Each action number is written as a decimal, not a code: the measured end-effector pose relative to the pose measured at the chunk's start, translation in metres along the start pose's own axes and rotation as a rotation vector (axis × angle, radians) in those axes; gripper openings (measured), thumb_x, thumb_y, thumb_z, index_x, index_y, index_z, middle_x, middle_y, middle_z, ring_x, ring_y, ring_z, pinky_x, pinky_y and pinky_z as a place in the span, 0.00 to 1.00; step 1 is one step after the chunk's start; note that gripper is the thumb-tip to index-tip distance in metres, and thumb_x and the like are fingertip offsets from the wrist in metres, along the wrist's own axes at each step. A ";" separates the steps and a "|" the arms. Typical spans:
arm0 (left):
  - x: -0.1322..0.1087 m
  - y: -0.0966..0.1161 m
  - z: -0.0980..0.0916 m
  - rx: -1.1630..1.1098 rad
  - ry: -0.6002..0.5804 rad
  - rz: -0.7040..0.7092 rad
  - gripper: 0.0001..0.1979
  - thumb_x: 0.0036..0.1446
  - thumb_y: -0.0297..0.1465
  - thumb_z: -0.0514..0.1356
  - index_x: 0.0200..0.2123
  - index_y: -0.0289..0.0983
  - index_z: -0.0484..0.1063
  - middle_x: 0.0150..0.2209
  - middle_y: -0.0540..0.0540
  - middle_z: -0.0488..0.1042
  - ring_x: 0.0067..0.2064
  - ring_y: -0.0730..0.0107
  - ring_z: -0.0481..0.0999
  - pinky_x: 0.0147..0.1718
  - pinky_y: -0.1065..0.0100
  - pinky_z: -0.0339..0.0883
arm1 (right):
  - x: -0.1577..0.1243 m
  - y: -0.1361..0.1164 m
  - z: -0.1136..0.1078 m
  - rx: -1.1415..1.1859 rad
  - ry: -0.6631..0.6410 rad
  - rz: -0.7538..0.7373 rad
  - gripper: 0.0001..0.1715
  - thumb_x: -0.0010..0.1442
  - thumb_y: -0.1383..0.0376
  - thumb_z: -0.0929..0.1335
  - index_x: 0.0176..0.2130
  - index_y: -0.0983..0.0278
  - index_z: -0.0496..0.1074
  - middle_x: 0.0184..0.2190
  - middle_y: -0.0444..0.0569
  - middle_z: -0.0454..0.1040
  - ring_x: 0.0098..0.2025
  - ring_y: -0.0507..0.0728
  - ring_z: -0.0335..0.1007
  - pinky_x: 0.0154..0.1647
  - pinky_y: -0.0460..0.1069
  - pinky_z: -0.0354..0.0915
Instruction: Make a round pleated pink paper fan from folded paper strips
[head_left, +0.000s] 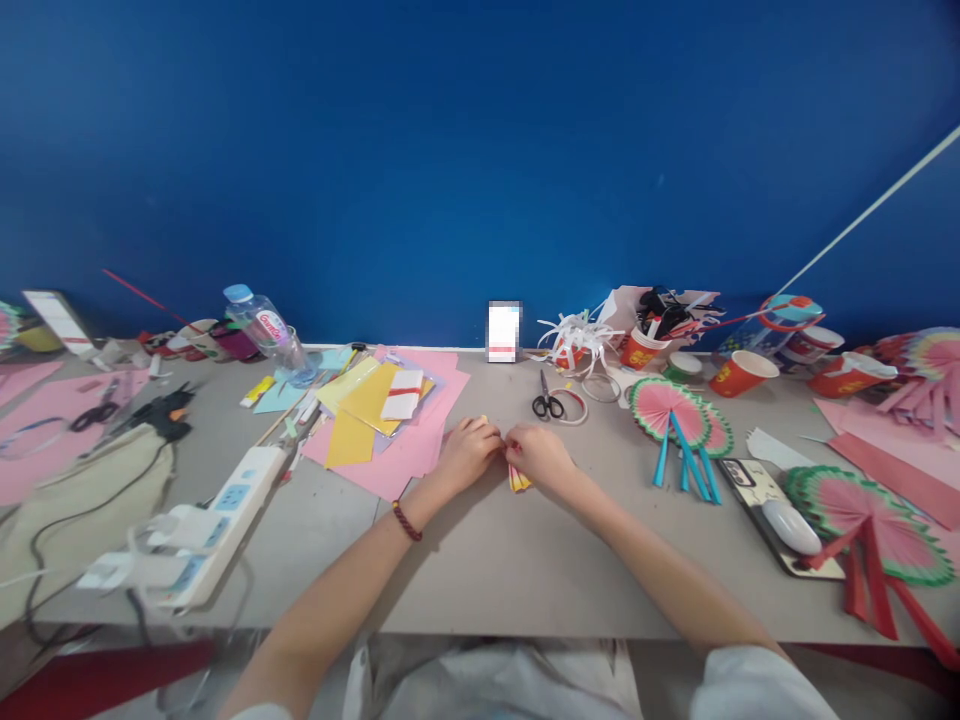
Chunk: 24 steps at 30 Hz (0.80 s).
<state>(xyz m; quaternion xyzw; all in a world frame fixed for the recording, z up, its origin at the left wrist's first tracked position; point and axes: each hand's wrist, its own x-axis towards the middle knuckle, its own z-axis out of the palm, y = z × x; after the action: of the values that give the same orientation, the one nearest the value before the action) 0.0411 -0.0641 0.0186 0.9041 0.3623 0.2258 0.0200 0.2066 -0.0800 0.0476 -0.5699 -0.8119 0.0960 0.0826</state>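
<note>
My left hand (469,450) and my right hand (538,452) meet at the middle of the grey table, fingers curled and closed. Between them is a small piece of pleated paper (518,480), yellow with red and white, whose lower end sticks out below my right fingers. Most of this paper is hidden by my hands. Just beyond my right hand lie black-handled scissors (548,404). Left of my left hand, pink sheets (442,385) lie under yellow paper (351,445) and a white packet with a red band (403,395).
A phone (503,333) leans on the blue wall. On the left are a power strip (232,520) with cables and a tilted water bottle (274,335). To the right lie watermelon-coloured paper fans (667,408), a mouse (791,527) on a phone, and red paper cups (742,374).
</note>
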 end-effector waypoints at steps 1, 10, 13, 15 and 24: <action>-0.001 -0.001 0.002 0.016 0.025 0.020 0.08 0.59 0.27 0.55 0.30 0.39 0.73 0.33 0.47 0.74 0.40 0.65 0.69 0.37 0.62 0.55 | 0.002 0.003 -0.001 0.052 -0.009 -0.002 0.10 0.54 0.69 0.63 0.29 0.64 0.74 0.31 0.50 0.76 0.32 0.54 0.70 0.29 0.45 0.55; -0.002 -0.007 0.016 -0.013 0.101 0.035 0.09 0.60 0.27 0.54 0.31 0.39 0.73 0.34 0.48 0.76 0.40 0.69 0.72 0.37 0.64 0.55 | 0.018 0.023 -0.009 0.388 -0.157 -0.035 0.10 0.51 0.70 0.63 0.26 0.66 0.74 0.25 0.45 0.74 0.27 0.51 0.66 0.27 0.43 0.57; -0.002 -0.006 0.015 -0.038 0.113 0.023 0.08 0.59 0.26 0.54 0.31 0.39 0.73 0.34 0.49 0.77 0.40 0.69 0.73 0.37 0.65 0.56 | 0.019 0.028 -0.012 0.440 -0.201 -0.087 0.11 0.52 0.70 0.63 0.27 0.65 0.75 0.27 0.45 0.75 0.29 0.51 0.68 0.29 0.43 0.59; -0.002 -0.005 0.014 -0.057 0.113 0.011 0.08 0.58 0.26 0.55 0.31 0.39 0.74 0.34 0.49 0.77 0.40 0.69 0.73 0.37 0.65 0.57 | 0.019 0.030 -0.015 0.464 -0.225 -0.096 0.11 0.51 0.71 0.63 0.29 0.65 0.76 0.29 0.45 0.75 0.31 0.52 0.69 0.31 0.44 0.60; -0.002 -0.001 0.014 -0.114 0.156 -0.055 0.07 0.56 0.26 0.56 0.29 0.39 0.73 0.32 0.49 0.77 0.38 0.69 0.74 0.37 0.64 0.59 | 0.018 0.031 -0.010 0.533 -0.183 -0.126 0.08 0.50 0.68 0.67 0.32 0.65 0.76 0.28 0.44 0.75 0.29 0.51 0.68 0.31 0.44 0.61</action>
<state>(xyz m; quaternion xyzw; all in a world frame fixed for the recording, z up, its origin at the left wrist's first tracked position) 0.0451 -0.0627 0.0052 0.8709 0.3741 0.3150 0.0493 0.2314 -0.0522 0.0496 -0.4656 -0.7958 0.3518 0.1616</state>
